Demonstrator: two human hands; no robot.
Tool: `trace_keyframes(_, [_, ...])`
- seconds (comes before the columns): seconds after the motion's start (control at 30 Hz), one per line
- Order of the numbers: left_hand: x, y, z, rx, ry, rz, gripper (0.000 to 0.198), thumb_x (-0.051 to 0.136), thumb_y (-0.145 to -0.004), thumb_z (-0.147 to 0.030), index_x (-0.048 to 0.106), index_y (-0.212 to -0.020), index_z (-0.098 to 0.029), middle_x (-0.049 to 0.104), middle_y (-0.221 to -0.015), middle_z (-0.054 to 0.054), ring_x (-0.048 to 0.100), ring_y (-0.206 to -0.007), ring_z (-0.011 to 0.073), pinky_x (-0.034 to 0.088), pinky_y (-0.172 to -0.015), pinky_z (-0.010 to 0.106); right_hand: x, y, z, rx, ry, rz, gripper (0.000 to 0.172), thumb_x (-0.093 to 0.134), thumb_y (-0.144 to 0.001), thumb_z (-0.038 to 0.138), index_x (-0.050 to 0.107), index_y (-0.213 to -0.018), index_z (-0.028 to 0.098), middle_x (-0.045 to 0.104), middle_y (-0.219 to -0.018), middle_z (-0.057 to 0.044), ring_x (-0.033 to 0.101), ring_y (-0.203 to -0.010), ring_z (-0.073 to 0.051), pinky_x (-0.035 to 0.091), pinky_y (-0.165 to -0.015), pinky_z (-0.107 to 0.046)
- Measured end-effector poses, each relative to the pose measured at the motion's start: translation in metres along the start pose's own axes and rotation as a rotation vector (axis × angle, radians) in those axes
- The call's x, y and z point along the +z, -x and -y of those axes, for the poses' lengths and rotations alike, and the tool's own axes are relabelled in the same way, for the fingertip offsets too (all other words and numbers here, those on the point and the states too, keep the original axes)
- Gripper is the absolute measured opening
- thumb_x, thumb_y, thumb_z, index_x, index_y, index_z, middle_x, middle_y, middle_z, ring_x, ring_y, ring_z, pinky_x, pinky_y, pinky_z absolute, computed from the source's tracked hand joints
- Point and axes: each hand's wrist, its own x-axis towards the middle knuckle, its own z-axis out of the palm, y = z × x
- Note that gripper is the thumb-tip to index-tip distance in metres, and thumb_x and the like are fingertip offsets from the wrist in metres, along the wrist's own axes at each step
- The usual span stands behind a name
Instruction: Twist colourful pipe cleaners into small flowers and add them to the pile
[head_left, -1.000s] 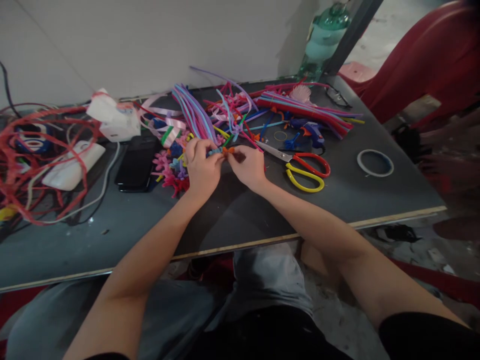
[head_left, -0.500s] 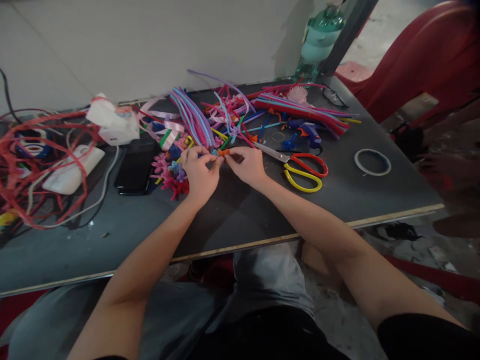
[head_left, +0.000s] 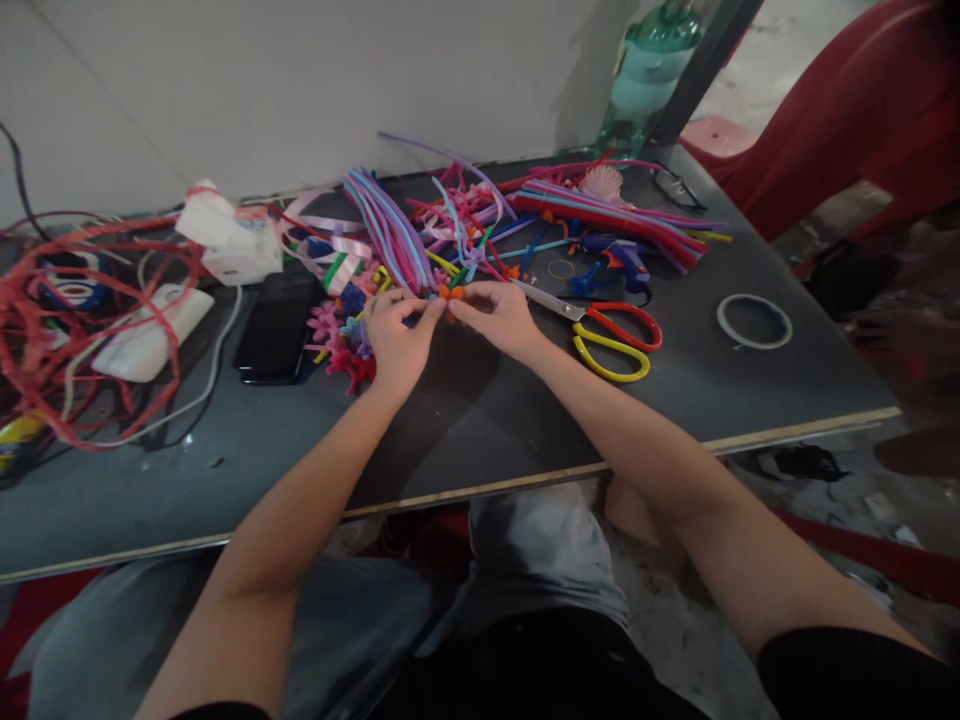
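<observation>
An orange pipe-cleaner flower (head_left: 450, 293) is pinched between my two hands above the dark table. My left hand (head_left: 399, 335) is closed on its left side, thumb against fingers. From the right, my right hand (head_left: 499, 318) grips it with thumb and forefinger. Pink, red and blue pipe-cleaner flowers (head_left: 341, 345) lie just left of my left hand. Behind the hands is a bundle of purple, pink and blue pipe cleaners (head_left: 386, 230). Scissors (head_left: 611, 335) with red and yellow handles lie right of my right hand.
A black phone (head_left: 276, 332), white adapter (head_left: 154, 332) and tangled red ribbon (head_left: 22, 350) are at left. More pipe cleaners (head_left: 615, 215), a blue glue gun (head_left: 626, 260) and a tape roll (head_left: 754, 322) are at right. A green bottle (head_left: 649, 75) stands at the back.
The orange piece has turned and now shows as a flower between my fingertips. My fingers have shifted slightly around it. The whole view has moved a little.
</observation>
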Motion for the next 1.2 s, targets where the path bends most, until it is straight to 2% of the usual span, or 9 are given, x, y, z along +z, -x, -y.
trace_keyframes(0.07, [-0.002,-0.005,0.004,0.053,0.03,0.015,0.033,0.077,-0.082,-0.055,0.073,-0.073,-0.024,0.066,-0.088,0.004,0.059,-0.101,0.0274,0.043,-0.106,0.05,-0.003,-0.002,-0.004,0.005,-0.082,0.069,0.036,0.074,-0.08,0.051,0.072,-0.083,0.015,0.073,-0.076,-0.003,0.063,-0.066,-0.012,0.053,-0.063,-0.025])
trace_keyframes(0.17, [-0.003,-0.009,0.008,0.146,0.078,0.076,0.034,0.072,-0.087,-0.056,0.073,-0.073,-0.024,0.068,-0.093,0.004,0.058,-0.105,0.0266,0.044,-0.106,0.049,-0.003,-0.004,-0.008,-0.001,-0.169,0.047,0.041,0.079,-0.074,0.052,0.071,-0.093,0.016,0.073,-0.081,-0.003,0.065,-0.068,-0.011,0.055,-0.063,-0.024])
trace_keyframes(0.3, [-0.002,-0.01,0.01,0.213,0.09,0.128,0.036,0.081,-0.076,-0.061,0.075,-0.078,-0.025,0.069,-0.105,0.006,0.057,-0.113,0.0294,0.044,-0.106,0.051,0.001,-0.003,-0.008,0.027,-0.239,0.0,0.047,0.078,-0.076,0.052,0.067,-0.106,0.018,0.074,-0.088,-0.003,0.064,-0.063,-0.009,0.054,-0.057,-0.022])
trace_keyframes(0.47, [0.0,-0.007,0.01,0.2,0.059,0.082,0.034,0.078,-0.079,-0.06,0.077,-0.075,-0.026,0.069,-0.1,0.006,0.057,-0.111,0.0303,0.045,-0.106,0.052,0.002,-0.003,-0.009,0.104,-0.243,-0.021,0.05,0.075,-0.075,0.063,0.066,-0.095,0.017,0.07,-0.078,-0.002,0.062,-0.058,-0.009,0.049,-0.048,-0.02])
trace_keyframes(0.6, [0.002,-0.007,0.013,0.199,0.053,0.057,0.034,0.071,-0.086,-0.06,0.078,-0.079,-0.027,0.069,-0.1,0.008,0.058,-0.11,0.0306,0.046,-0.105,0.052,-0.001,-0.001,-0.005,0.089,-0.149,-0.057,0.043,0.074,-0.078,0.058,0.068,-0.086,0.016,0.069,-0.076,-0.002,0.062,-0.063,-0.01,0.05,-0.052,-0.02])
trace_keyframes(0.77, [0.003,-0.006,0.015,0.142,0.048,0.113,0.038,0.066,-0.089,-0.061,0.077,-0.083,-0.026,0.069,-0.106,0.008,0.057,-0.114,0.0304,0.045,-0.107,0.053,-0.002,0.001,0.002,0.007,-0.017,-0.073,0.029,0.072,-0.082,0.044,0.071,-0.081,0.015,0.07,-0.075,-0.003,0.063,-0.066,-0.011,0.053,-0.058,-0.022])
trace_keyframes(0.97, [0.0,-0.004,0.008,0.108,0.037,0.169,0.038,0.065,-0.09,-0.062,0.076,-0.086,-0.025,0.066,-0.109,0.008,0.057,-0.117,0.0304,0.041,-0.112,0.054,0.003,0.003,0.004,0.124,-0.051,-0.079,0.018,0.071,-0.082,0.032,0.072,-0.08,0.015,0.068,-0.065,-0.001,0.06,-0.055,-0.009,0.05,-0.05,-0.02])
trace_keyframes(1.1, [-0.004,-0.004,0.003,0.119,0.005,0.148,0.043,0.063,-0.089,-0.066,0.076,-0.083,-0.025,0.066,-0.109,0.009,0.056,-0.118,0.031,0.039,-0.114,0.052,0.005,0.003,0.008,0.194,-0.052,-0.101,0.016,0.073,-0.082,0.03,0.072,-0.078,0.015,0.069,-0.063,-0.001,0.06,-0.054,-0.009,0.049,-0.048,-0.018])
trace_keyframes(1.2, [-0.007,-0.008,0.002,0.18,0.04,0.165,0.041,0.056,-0.094,-0.064,0.075,-0.096,-0.028,0.068,-0.116,0.009,0.055,-0.122,0.0308,0.038,-0.115,0.051,0.004,0.001,0.01,0.258,-0.113,-0.094,0.021,0.072,-0.085,0.034,0.07,-0.076,0.015,0.07,-0.069,-0.002,0.06,-0.053,-0.009,0.047,-0.044,-0.018])
